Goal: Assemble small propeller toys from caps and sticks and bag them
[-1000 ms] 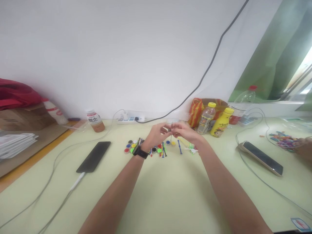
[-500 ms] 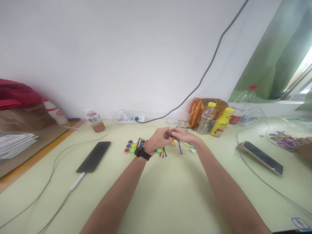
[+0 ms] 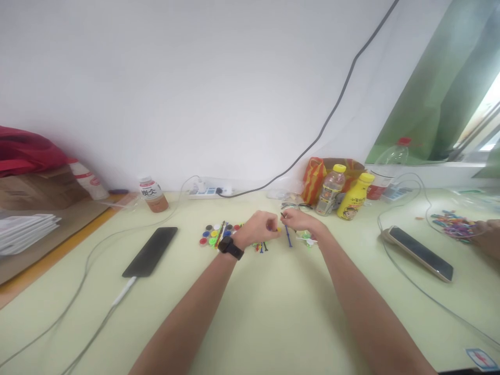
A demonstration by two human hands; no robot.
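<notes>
My left hand (image 3: pixel 258 228), with a black watch on its wrist, is closed, thumb and fingers curled together over the small plastic pieces; whatever it may hold is hidden. A short gap to the right, my right hand (image 3: pixel 300 220) pinches a small dark stick-like piece (image 3: pixel 283 215) between thumb and fingertips. Below those fingertips lies a blue plastic stick (image 3: pixel 288 237). Coloured round discs (image 3: pixel 205 234) and thin sticks lie to the left of my left hand, partly covered by it. Near my right wrist are green and white pieces (image 3: pixel 308 238).
A black phone (image 3: pixel 150 252) with a cable lies at left, another phone (image 3: pixel 422 253) at right. Bottles (image 3: pixel 330 190) and a striped bag (image 3: pixel 313 179) stand at the back. At far right, a person's hand (image 3: pixel 488 232) is beside a coloured pile (image 3: pixel 455 225).
My hands were together at the fingertips and are now apart. The left hand has come slightly down and nearer; the right has drawn slightly right, with the dark piece showing in its fingers.
</notes>
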